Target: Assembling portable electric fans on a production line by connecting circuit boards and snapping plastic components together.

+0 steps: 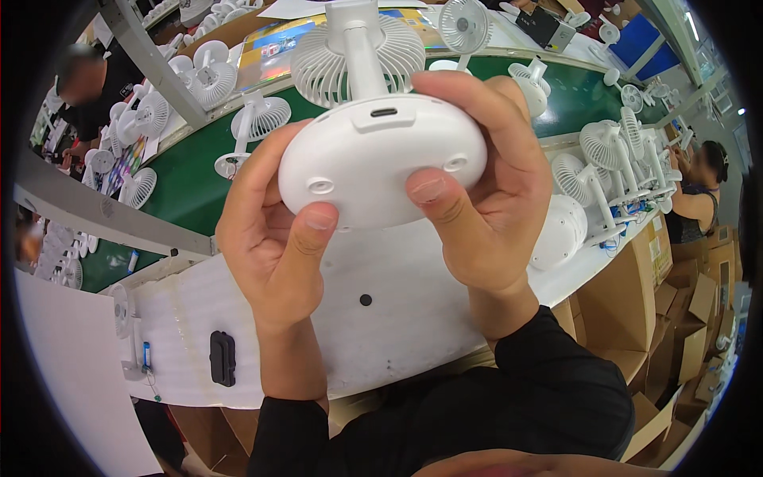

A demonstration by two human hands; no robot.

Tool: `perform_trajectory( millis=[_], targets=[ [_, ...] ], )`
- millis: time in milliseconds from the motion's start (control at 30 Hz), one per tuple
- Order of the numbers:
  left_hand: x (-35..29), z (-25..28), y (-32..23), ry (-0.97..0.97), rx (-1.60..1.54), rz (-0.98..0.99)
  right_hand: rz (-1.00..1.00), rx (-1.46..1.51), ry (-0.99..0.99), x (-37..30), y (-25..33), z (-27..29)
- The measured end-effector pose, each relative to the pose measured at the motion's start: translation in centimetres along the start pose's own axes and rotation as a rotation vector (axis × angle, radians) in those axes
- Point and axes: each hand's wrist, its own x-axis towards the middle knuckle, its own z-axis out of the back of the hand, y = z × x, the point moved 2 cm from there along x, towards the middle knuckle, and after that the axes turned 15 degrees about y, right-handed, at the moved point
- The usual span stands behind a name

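Observation:
Raised over the white worktop (pixel 413 326) is a white desk fan (pixel 373 179), tilted so the underside of its oval base faces me. A small dark port slot shows near the base's far edge, and two round recesses sit nearer me. My left hand (pixel 274 254) grips the base's left side, thumb on the underside. Around the right side wraps my right hand (pixel 501 207), its thumb pressed near the right recess. The caged fan head points away beyond the base. Below, on the worktop, lie a small black disc (pixel 366 300) and a black oblong object (pixel 222 358).
A green conveyor belt (pixel 187 191) carrying several white fans runs across the far side. More fans (pixel 604 151) with exposed blue parts cluster at the right. Cardboard boxes (pixel 620 302) stand lower right. A grey metal post (pixel 151 63) rises at left. Other people are at both sides.

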Motion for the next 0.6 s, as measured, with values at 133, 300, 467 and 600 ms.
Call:
perform_trajectory(
  millis=[133, 300, 467, 600],
  targets=[
    [0.0, 0.6, 0.0, 0.04, 0.045, -0.001, -0.018, -0.002, 0.054, 0.1, -0.1, -0.1],
    [0.0, 1.3, 1.2, 0.167, 0.126, 0.016, 0.062, -0.04, 0.076, 0.4, -0.5, 0.3],
    [0.7, 1.3, 1.4, 0.163, 0.041, -0.026, 0.204, -0.198, 0.134, 1.0, 0.4, 0.5],
    [1.7, -0.5, 2.0, -0.048, -0.235, -0.081, 0.27, -0.12, 0.115, 1.0, -1.6, -0.5]
  ],
)
